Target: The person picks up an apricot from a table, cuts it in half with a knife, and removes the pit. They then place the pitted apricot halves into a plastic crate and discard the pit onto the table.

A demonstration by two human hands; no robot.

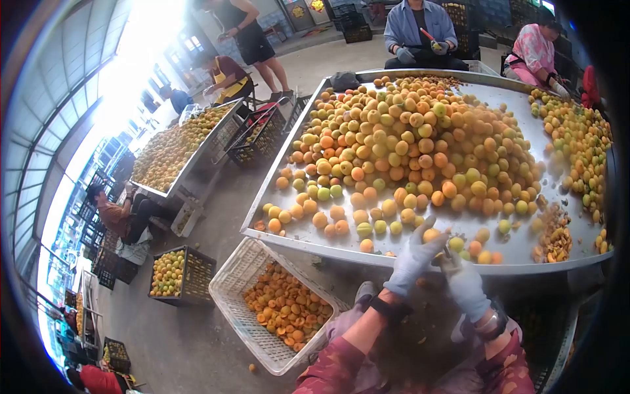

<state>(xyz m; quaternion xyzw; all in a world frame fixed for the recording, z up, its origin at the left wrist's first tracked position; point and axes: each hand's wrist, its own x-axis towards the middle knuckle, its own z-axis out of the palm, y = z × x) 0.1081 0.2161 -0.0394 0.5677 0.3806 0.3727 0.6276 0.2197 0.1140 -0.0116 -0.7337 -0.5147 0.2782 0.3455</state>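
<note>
My left hand, in a pale glove, is at the near edge of the metal table, its fingers closed around an orange-yellow apricot. Close beside it, my right hand, also gloved, has its fingers curled together. A thin dark tip shows at the right fingers, too small to name. Behind both hands, a large heap of apricots covers much of the table. Several loose apricots lie just past my right fingers.
A white plastic basket of cut apricot halves stands left of my legs. Further left is a black crate of whole apricots. Darker pieces lie at the table's right. People sit across the table and at another table.
</note>
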